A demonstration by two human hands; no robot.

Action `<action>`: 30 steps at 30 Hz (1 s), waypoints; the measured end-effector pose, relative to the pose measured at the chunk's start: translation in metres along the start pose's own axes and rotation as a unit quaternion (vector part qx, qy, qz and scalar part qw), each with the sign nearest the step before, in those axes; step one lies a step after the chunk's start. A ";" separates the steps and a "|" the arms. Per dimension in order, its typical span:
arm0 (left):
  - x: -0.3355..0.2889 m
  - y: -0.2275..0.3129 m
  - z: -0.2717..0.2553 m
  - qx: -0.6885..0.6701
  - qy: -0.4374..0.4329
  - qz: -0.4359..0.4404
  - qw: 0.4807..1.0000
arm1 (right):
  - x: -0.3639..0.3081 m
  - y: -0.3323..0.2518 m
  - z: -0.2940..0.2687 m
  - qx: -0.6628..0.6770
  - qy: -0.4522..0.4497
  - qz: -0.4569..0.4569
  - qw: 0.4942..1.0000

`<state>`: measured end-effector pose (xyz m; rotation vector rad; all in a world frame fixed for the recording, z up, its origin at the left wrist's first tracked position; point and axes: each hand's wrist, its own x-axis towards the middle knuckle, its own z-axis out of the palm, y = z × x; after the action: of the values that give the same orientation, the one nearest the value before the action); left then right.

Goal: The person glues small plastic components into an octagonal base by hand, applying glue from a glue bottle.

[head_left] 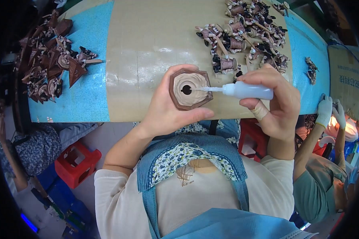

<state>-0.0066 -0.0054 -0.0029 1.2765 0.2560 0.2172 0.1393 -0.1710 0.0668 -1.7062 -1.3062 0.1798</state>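
My left hand point(161, 105) is wrapped around a brown, many-sided base point(195, 99) with a cream, wavy-textured face and a dark keyhole-shaped hole in its middle. That face is turned up toward me, above the near table edge. From the right, my right hand point(283, 95) grips a small white squeeze bottle point(253, 91), which lies nearly level. Its thin nozzle reaches over the cream face, with the tip close to the hole. Whether the tip touches the surface I cannot tell. A strip of tape is wrapped round my right thumb.
Painted figurines point(235, 28) are heaped at the table's back right, and brown pieces with figures point(48, 59) at the left. One figure point(311, 71) lies on the blue right section. Gloved hands point(325, 111) of a co-worker are at the right; a red stool point(76, 164) stands lower left.
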 end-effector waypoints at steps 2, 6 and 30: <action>-0.001 -0.003 0.000 0.009 -0.008 0.005 1.000 | 0.003 -0.008 0.000 -0.066 -0.025 -0.043 0.997; -0.004 -0.001 0.003 -0.002 0.001 -0.009 1.000 | 0.008 -0.017 0.006 -0.081 -0.035 -0.063 0.994; -0.005 0.006 -0.003 0.033 0.018 -0.042 0.998 | -0.001 0.003 0.007 -0.033 -0.020 -0.027 0.999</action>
<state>-0.0124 -0.0027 0.0026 1.3252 0.3486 0.1608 0.1367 -0.1676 0.0601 -1.7282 -1.4005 0.1398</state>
